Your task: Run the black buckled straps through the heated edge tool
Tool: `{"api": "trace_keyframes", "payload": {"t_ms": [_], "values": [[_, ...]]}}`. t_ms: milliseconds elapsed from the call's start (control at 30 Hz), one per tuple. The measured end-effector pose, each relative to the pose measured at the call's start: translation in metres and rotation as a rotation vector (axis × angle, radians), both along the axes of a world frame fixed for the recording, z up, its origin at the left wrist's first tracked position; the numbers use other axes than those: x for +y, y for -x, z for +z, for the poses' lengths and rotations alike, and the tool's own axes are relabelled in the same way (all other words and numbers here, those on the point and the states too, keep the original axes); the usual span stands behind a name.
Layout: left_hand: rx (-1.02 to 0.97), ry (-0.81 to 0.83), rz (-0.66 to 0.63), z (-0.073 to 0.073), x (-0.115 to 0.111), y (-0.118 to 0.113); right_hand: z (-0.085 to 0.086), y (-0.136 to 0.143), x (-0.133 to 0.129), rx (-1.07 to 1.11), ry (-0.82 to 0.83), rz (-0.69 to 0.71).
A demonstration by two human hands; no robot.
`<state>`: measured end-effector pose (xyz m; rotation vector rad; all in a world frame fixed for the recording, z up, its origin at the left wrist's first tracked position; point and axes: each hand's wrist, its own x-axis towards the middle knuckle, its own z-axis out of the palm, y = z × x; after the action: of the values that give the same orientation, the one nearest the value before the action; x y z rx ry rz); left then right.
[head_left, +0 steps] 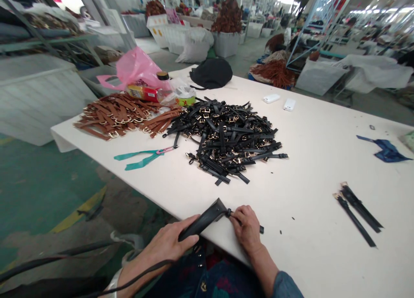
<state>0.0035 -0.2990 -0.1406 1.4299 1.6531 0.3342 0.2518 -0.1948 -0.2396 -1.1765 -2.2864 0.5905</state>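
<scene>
Black strap and tool held at the near side of the buckled-strap pile

On the near side of the pile of black buckled straps point(226, 138), the left hand point(171, 237) has its fingers closed around a black handheld tool point(203, 222). The right hand point(247, 227) pinches a slim black strap point(261, 230) beside the tool's tip, over the worktop point(307, 168). Left of the pile lie brown buckled straps point(113, 112) and a teal-handled tool point(142, 158); well to its right, loose black straps point(364, 209).
</scene>
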Motion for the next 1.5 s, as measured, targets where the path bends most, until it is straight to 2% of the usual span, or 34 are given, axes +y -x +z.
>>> {"api": "trace_keyframes", "payload": {"t_ms": [133, 333, 600, 733, 900, 1100, 1367, 1500], "values": [[0.003, 0.008, 0.010, 0.009, 0.002, -0.003, 0.007, 0.004, 0.005, -0.085, 0.049, 0.010], [0.016, 0.039, 0.055, 0.027, 0.001, -0.009, 0.003, 0.012, 0.001, -0.213, -0.059, -0.002], [0.058, 0.080, 0.086, 0.020, -0.009, -0.007, -0.005, 0.021, -0.002, -0.289, -0.200, -0.096], [0.033, 0.054, 0.057, 0.018, -0.011, -0.009, -0.008, 0.026, -0.001, -0.317, -0.212, -0.157], [0.089, 0.079, 0.045, 0.011, -0.009, -0.015, -0.009, 0.026, -0.002, -0.293, -0.202, -0.162], [0.104, 0.054, 0.040, 0.018, 0.003, -0.022, -0.004, 0.023, -0.004, -0.265, -0.217, -0.166], [0.218, 0.050, 0.005, 0.020, 0.017, -0.036, -0.002, 0.019, -0.006, -0.173, -0.125, -0.166], [0.244, 0.055, -0.009, 0.019, 0.019, -0.041, -0.002, 0.011, -0.008, -0.068, -0.029, -0.069]]}}
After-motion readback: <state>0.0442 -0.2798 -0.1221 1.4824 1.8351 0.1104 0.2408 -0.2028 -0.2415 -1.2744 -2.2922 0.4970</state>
